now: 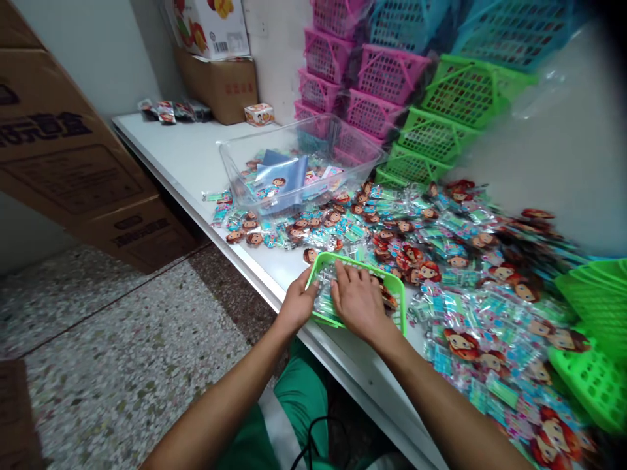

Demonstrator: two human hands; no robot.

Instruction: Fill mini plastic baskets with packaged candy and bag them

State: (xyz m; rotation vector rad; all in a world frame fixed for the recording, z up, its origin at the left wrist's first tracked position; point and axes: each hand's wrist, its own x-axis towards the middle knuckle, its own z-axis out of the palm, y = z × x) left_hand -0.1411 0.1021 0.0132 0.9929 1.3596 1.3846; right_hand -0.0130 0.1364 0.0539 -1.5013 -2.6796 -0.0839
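Note:
A small green plastic basket (399, 287) sits at the near edge of the white table (196, 156), holding wrapped packets with cartoon faces. My left hand (298, 303) grips the basket's left rim, fingers curled over it. My right hand (357, 300) lies flat inside the basket, fingers stretched out and pressing on the packets. A broad heap of the same cartoon packets (441, 261) spreads over the table behind and to the right of the basket.
A clear plastic tub (235, 163) with packets and a blue sheet stands behind the heap. Stacked pink (372, 72), blue and green baskets (455, 98) line the wall. More green baskets (592, 326) lie at right. Cardboard boxes (63, 150) stand at left and in the far corner.

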